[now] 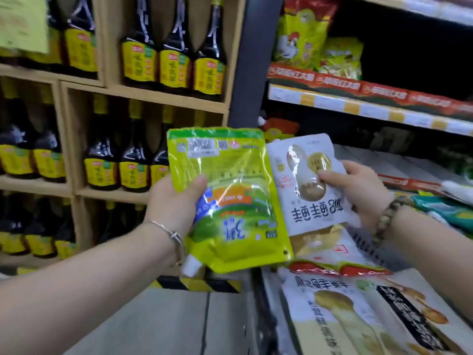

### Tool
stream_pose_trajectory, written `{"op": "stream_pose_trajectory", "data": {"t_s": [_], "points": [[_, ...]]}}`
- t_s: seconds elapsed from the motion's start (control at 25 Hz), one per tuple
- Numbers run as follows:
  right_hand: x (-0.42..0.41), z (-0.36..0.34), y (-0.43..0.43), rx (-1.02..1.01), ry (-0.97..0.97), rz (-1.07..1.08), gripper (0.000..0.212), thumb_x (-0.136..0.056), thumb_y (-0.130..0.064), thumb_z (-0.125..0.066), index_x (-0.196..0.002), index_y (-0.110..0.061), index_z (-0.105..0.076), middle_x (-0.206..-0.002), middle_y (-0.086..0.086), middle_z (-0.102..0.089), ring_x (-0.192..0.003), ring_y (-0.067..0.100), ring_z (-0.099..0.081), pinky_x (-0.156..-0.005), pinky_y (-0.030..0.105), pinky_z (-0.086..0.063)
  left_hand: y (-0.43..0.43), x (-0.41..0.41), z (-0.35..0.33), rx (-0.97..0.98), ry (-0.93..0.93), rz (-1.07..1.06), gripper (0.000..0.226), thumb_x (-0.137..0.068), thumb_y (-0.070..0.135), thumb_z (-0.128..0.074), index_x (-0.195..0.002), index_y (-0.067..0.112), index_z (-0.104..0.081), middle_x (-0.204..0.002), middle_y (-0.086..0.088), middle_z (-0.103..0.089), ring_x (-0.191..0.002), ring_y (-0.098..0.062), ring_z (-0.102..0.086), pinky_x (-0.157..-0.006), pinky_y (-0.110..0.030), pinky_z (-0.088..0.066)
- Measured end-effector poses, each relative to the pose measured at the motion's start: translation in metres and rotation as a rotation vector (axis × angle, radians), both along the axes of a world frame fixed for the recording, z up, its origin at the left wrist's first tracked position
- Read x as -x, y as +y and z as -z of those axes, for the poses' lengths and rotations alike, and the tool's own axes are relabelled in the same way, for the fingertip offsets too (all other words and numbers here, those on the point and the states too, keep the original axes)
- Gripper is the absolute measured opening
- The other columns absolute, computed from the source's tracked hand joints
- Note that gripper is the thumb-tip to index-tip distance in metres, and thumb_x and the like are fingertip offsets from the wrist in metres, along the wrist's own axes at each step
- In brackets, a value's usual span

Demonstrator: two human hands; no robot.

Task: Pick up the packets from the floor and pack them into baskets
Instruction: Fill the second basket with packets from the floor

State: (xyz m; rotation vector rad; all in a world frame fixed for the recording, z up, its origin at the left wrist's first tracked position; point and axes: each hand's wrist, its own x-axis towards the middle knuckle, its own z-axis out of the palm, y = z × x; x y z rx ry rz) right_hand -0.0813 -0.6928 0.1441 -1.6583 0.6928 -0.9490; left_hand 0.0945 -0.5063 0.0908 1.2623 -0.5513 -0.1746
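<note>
- Your left hand (174,203) holds a yellow-green spouted pouch (230,196) upside down, spout at the bottom.
- Your right hand (358,193) pinches a white packet (307,185), also inverted, just beside the pouch.

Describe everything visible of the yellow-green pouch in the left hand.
The yellow-green pouch is a glossy, crinkled plastic packet with a green band on its top edge, a white label below it, an orange strip and blue characters. Its print is inverted and its white cap points down at the lower left corner, so it is upside down. The left hand grips its left edge, thumb on the front. Its right edge overlaps the white packet in the right hand.
</note>
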Motion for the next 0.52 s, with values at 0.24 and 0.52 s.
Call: {"op": "stream_pose_trajectory", "data": {"t_s": [0.24, 0.52], "points": [[0.046, 0.014, -0.098, 0.021, 0.111, 0.220, 0.028, -0.081, -0.014, -0.072, -0.105, -0.003, -0.064, -0.091, 0.021, -0.070, -0.075, 0.036, -0.069, -0.073, 0.057, -0.055, -0.120, 0.016, -0.013, -0.297, -0.131, -0.022, 0.020, -0.085, 0.012, -0.065, -0.103, 0.006, -0.062, -0.103, -0.011, -0.067, -0.090, -0.023, -0.062, -0.075, -0.025, -0.042], [0.047, 0.089, -0.160, -0.104, 0.500, 0.307, 0.022, -0.084, -0.023, -0.070, -0.087, -0.005, -0.058, -0.068, 0.012, -0.058, -0.060, 0.024, -0.056, -0.052, 0.031, -0.046, -0.213, 0.037, 0.053, -0.935, -0.214, 0.108, 0.046, -0.088, 0.010, -0.057, -0.130, -0.002, -0.043, -0.130, -0.018, -0.052, -0.119, -0.032, -0.051, -0.096, -0.034, -0.041]]}}
